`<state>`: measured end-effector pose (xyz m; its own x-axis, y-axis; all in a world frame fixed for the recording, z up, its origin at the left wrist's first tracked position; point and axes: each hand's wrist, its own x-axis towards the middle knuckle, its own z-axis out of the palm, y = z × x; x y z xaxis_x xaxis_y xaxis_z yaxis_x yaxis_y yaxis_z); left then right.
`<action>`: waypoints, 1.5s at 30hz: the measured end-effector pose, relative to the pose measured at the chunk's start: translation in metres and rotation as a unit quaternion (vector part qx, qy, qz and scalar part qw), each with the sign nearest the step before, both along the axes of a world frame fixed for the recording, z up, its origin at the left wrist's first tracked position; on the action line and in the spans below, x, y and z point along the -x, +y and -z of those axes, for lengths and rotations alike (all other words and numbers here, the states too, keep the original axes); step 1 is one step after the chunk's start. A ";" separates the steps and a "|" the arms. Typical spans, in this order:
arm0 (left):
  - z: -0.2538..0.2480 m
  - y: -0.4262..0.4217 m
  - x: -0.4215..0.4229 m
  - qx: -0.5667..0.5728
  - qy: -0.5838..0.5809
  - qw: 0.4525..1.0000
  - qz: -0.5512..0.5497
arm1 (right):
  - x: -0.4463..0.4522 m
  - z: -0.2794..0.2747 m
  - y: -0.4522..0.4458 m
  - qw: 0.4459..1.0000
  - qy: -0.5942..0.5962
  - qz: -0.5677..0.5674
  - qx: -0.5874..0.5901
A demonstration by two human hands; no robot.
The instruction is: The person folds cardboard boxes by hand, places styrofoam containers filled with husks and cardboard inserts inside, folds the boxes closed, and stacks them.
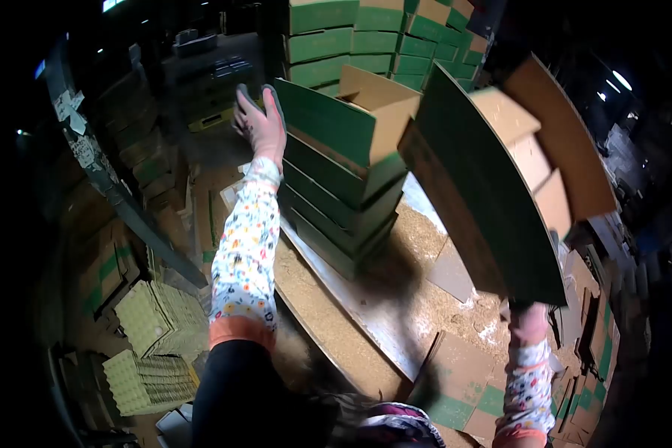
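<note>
Carton (474, 183), long axis eleven-to-five o'clock, lies at eleven o'clock from the nearer right hand (530, 322), fingers indeterminable, while the left hand (263, 128), thumb and fingers apart, has stacked cartons (321, 179) at four o'clock.

You have an open green-and-brown cardboard carton (493, 187), tilted, right of an upright carton stack (325, 190); its top carton (325, 112) is open.
</note>
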<state>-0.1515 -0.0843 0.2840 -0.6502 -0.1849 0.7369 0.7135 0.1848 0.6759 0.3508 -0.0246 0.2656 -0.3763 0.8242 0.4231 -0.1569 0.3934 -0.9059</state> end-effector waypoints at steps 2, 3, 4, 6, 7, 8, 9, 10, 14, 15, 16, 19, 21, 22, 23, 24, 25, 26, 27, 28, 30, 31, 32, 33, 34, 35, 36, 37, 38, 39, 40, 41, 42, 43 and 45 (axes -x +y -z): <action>0.038 0.023 0.067 0.077 -0.294 0.898 0.319 | 0.088 -0.035 0.021 0.989 -0.056 0.012 -0.134; 0.063 0.038 0.071 0.044 -0.188 0.950 0.245 | 0.130 -0.050 0.030 0.978 -0.088 0.026 -0.189; 0.082 0.048 0.062 0.011 -0.076 0.984 0.162 | 0.173 -0.066 0.029 0.994 -0.059 -0.045 -0.078; 0.095 0.051 0.057 -0.068 -0.048 0.990 0.115 | 0.241 -0.084 0.032 0.982 -0.044 -0.153 0.097; 0.095 0.045 0.057 -0.082 -0.057 0.988 0.121 | 0.272 -0.089 0.038 0.968 -0.057 -0.184 0.159; 0.097 0.040 0.057 -0.090 -0.071 0.985 0.131 | 0.293 -0.083 0.051 0.962 -0.104 -0.183 0.172; 0.102 0.047 0.068 -0.105 -0.030 0.989 0.104 | 0.306 -0.085 0.051 0.959 -0.104 -0.159 0.212; 0.104 0.050 0.077 -0.098 -0.014 0.990 0.099 | 0.301 -0.076 0.054 0.960 -0.091 -0.156 0.214; 0.095 0.040 0.057 -0.115 -0.005 0.973 0.200 | 0.254 0.000 0.073 0.899 0.127 -0.314 0.279; 0.119 0.040 0.079 -0.135 -0.052 0.959 0.243 | 0.220 0.031 0.060 0.904 0.115 -0.279 0.302; 0.145 0.043 0.066 -0.120 -0.098 0.951 0.268 | 0.182 0.060 0.039 0.906 0.101 -0.249 0.327; 0.206 -0.003 -0.021 -0.004 -0.195 0.932 0.305 | 0.042 0.166 -0.044 0.916 -0.321 -0.173 0.167; 0.258 -0.041 -0.123 0.011 -0.409 0.798 0.443 | -0.049 0.186 -0.099 0.845 -0.494 -0.063 0.196; 0.281 -0.065 -0.182 0.227 -0.413 0.776 0.420 | -0.105 0.227 -0.123 0.842 -0.498 0.014 0.206; 0.317 -0.084 -0.240 0.298 -0.504 0.671 0.454 | -0.159 0.248 -0.144 0.842 -0.482 0.061 0.232; 0.321 -0.091 -0.303 0.413 -0.459 0.590 0.521 | -0.205 0.259 -0.159 0.839 -0.467 0.109 0.258; 0.325 -0.097 -0.366 0.505 -0.385 0.504 0.585 | -0.239 0.259 -0.166 0.822 -0.481 0.140 0.270; 0.403 -0.122 -0.421 0.384 -0.522 0.468 0.600 | -0.272 0.258 -0.174 0.802 -0.497 0.168 0.285; 0.382 -0.116 -0.466 0.330 -0.576 0.345 0.663 | -0.306 0.274 -0.182 0.814 -0.513 0.190 0.194; 0.397 -0.112 -0.492 0.352 -0.634 0.250 0.641 | -0.326 0.274 -0.183 0.788 -0.566 0.188 0.151; 0.400 -0.108 -0.528 0.410 -0.707 0.239 0.524 | -0.351 0.255 -0.180 0.759 -0.633 0.137 0.066; 0.381 -0.105 -0.532 0.426 -0.610 0.301 0.596 | -0.369 0.261 -0.181 0.749 -0.653 0.105 0.040; 0.342 -0.100 -0.531 0.439 -0.500 0.359 0.654 | -0.378 0.249 -0.173 0.753 -0.652 0.090 0.011; 0.311 -0.092 -0.525 0.465 -0.386 0.365 0.708 | -0.390 0.241 -0.165 0.744 -0.661 0.096 -0.016; 0.280 -0.085 -0.519 0.479 -0.260 0.380 0.748 | -0.413 0.247 -0.155 0.731 -0.665 0.105 -0.112; 0.250 -0.077 -0.512 0.474 -0.141 0.401 0.771 | -0.432 0.248 -0.143 0.741 -0.642 0.149 -0.130; 0.230 -0.073 -0.512 0.506 -0.125 0.405 0.751 | -0.461 0.264 -0.130 0.746 -0.619 0.225 -0.103; 0.223 -0.074 -0.513 0.438 -0.139 0.479 0.748 | -0.476 0.251 -0.105 0.751 -0.615 0.221 -0.097; 0.220 -0.072 -0.514 0.360 -0.149 0.547 0.741 | -0.465 0.215 -0.079 0.746 -0.606 0.220 -0.168; 0.219 -0.066 -0.504 0.321 -0.180 0.571 0.734 | -0.456 0.185 -0.059 0.751 -0.601 0.201 -0.185; 0.218 -0.060 -0.495 0.279 -0.208 0.594 0.725 | -0.445 0.158 -0.043 0.754 -0.598 0.182 -0.201; 0.215 -0.053 -0.468 0.282 -0.261 0.574 0.723 | -0.428 0.133 -0.031 0.776 -0.580 0.169 -0.181; 0.216 -0.045 -0.441 0.286 -0.312 0.551 0.719 | -0.407 0.113 -0.021 0.797 -0.562 0.157 -0.158; 0.237 -0.037 -0.413 0.280 -0.466 0.656 0.523 | -0.385 0.101 -0.012 0.822 -0.533 0.175 -0.099; 0.247 -0.028 -0.362 0.212 -0.457 0.769 0.393 | -0.352 0.100 0.006 0.850 -0.465 0.249 0.009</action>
<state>0.2106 -0.1118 0.0370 -0.7203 0.6613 -0.2096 -0.0208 0.2814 0.9594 0.7028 -0.0189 0.1660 -0.1433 0.9823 0.1202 0.8115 0.1862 -0.5539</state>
